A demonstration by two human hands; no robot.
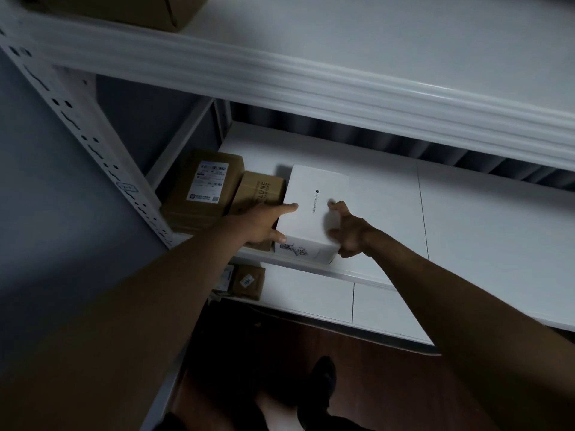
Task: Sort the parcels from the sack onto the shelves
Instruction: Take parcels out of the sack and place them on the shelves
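The white metal shelf (466, 219) carries the white parcel box (314, 209) at its front edge, just beside a brown carton (261, 191). The left hand (264, 225) and right hand (348, 231) both grasp its sides; I would push it straight back, keeping it square.

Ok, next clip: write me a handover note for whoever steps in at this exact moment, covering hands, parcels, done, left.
Left hand: holds the white box at its left side, thumb on top.
Right hand: grips the box's right near corner.
White box: on the middle shelf, at the front edge, against the small brown carton; a labelled brown carton stands left of that.
Also shelved: a brown parcel on the lower shelf, a carton on the top one.
Done: several parcels shelved.
Left: let go of the white box; the sack is out of view, so remaining parcels unknown.
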